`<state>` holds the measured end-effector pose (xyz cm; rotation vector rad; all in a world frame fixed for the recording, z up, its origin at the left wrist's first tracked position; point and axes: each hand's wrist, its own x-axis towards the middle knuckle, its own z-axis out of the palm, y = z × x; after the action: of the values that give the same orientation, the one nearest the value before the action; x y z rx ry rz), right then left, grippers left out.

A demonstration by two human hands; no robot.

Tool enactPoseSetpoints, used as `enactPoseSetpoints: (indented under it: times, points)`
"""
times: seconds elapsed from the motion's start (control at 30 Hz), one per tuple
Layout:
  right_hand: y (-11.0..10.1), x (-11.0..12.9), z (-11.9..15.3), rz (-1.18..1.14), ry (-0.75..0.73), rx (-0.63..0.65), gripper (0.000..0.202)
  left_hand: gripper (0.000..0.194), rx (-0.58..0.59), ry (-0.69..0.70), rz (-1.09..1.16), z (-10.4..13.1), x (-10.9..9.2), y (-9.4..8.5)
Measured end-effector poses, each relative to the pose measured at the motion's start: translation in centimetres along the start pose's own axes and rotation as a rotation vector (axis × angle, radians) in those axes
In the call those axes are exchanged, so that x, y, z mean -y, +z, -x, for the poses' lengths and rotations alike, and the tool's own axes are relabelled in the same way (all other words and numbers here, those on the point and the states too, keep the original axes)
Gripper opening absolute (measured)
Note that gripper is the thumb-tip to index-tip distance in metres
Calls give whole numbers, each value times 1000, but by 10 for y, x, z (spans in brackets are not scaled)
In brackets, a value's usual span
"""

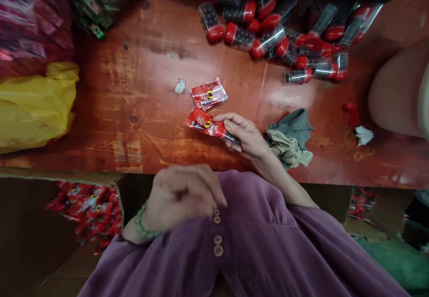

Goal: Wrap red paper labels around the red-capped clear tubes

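Close by, the right hand held a glossy red packet — white rings printed, lettering unreadable — left hand loosely curled, holding nothing visible.

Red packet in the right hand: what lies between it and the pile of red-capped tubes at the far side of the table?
In the head view, a second red packet lies flat just beyond the held red packet; past it, bare table runs to the red-capped tubes.
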<state>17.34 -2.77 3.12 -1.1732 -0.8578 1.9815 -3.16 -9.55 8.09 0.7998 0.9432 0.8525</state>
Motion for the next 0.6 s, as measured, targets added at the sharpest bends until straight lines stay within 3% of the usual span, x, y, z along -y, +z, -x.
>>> enactPoseSetpoints:
  times: [0.1,0.2,0.27,0.43,0.6]
  points:
    - [2,-1,1,81,-89,-12,27,26,-78,-58,155,-28,20,3]
    - [4,-5,2,190,-150,-7,27,43,-189,-153,355,-46,34,8]
    - [6,-8,2,276,-199,-8,26,37,-217,-165,424,-53,37,13]
    - [12,-11,1,581,-433,-45,28,26,-317,-140,456,-61,34,23]
    - [18,-23,-3,775,-572,-228,32,31,-404,-81,429,-69,42,28]
